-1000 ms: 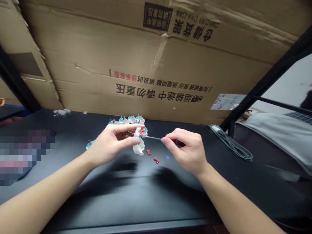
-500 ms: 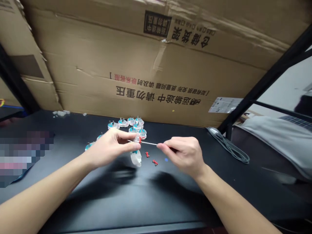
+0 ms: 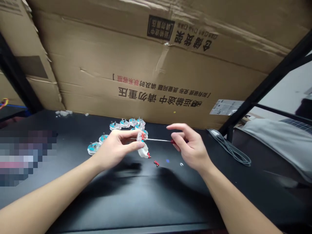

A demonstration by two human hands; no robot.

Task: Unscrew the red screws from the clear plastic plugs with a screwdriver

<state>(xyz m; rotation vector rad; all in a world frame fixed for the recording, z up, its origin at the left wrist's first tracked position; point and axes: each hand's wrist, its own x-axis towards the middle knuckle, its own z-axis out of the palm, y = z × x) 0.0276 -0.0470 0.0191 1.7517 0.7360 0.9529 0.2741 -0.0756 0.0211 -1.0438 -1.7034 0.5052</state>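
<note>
While my left hand (image 3: 110,149) pinches the clear part (image 3: 139,137) between thumb and fingers above the worktop (image 3: 117,204), my right hand (image 3: 188,144) grips the screwdriver (image 3: 158,140) by its handle, forefinger lifted, the shaft reaching the clear part. I see two red clips (image 3: 156,163) near the white piece (image 3: 143,151).

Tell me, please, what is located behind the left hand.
Behind the left hand, several clear-and-teal pieces with metal prongs are visible on the black table, some partly covered. Whether others are fully hidden there cannot be seen.
</note>
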